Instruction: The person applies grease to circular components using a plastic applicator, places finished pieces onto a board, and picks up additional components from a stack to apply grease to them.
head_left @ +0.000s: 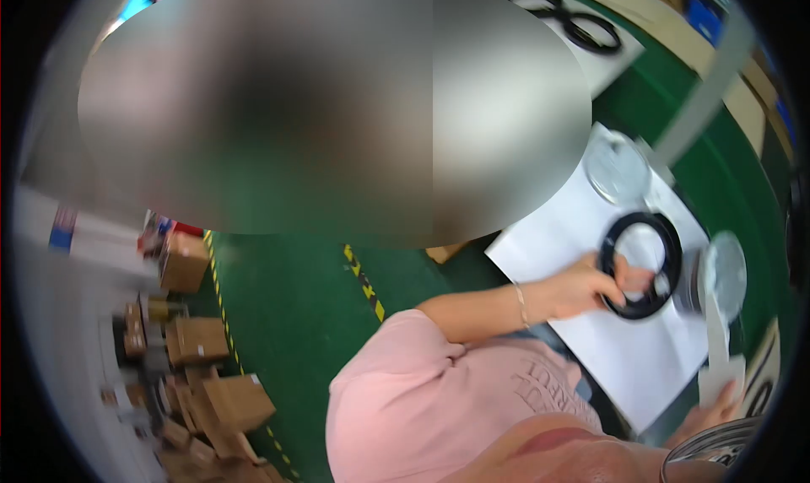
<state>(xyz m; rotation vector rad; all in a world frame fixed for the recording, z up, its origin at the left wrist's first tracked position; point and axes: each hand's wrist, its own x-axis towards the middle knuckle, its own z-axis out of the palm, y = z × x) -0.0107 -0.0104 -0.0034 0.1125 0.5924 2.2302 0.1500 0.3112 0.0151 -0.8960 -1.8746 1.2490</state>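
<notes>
On the right of the head view, my left hand, with a bracelet at the wrist, grips a black ring over a white sheet. Its fingers wrap round the ring's near side. Low at the right edge, my right hand is partly hidden, its fingers closed on a white strip that is blurred. Beside the ring stands a clear round container. A clear round lid or dish lies above the ring on the sheet.
More black rings lie on another white sheet at the top right. A grey post crosses the green surface. Cardboard boxes stand on the left beyond yellow-black floor tape. A large blurred patch covers the upper left.
</notes>
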